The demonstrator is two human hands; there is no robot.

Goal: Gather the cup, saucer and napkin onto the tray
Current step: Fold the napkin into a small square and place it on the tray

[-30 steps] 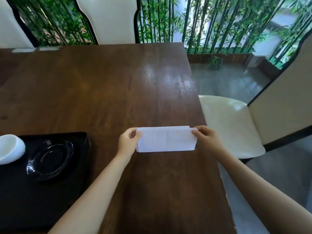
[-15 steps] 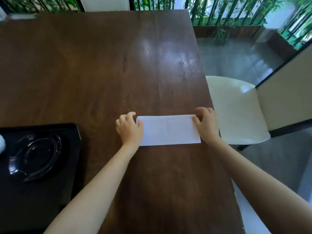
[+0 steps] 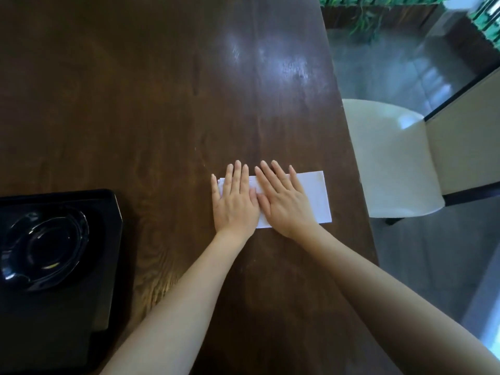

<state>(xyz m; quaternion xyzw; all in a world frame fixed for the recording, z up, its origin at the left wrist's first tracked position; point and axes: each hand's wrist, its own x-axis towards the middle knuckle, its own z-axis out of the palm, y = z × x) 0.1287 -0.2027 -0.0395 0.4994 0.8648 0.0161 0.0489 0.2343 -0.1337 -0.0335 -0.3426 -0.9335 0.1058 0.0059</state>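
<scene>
On the counter [image 3: 162, 104], both hands — left hand [image 3: 234, 201], right hand [image 3: 284, 204] — now press flat, fingers spread, on the napkin [image 3: 315, 197], no longer pinching its ends; tray [image 3: 108, 212] transfer pending.

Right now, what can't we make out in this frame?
- Cup: not in the head view; likely past the left edge, cannot tell.
- Tray: cut off by the left and bottom edges.
- Saucer: left rim clipped by the frame edge.
- Napkin: left and middle hidden under the left hand and right hand, both flat on it.
- Chair: legs hidden by its seat.
</scene>
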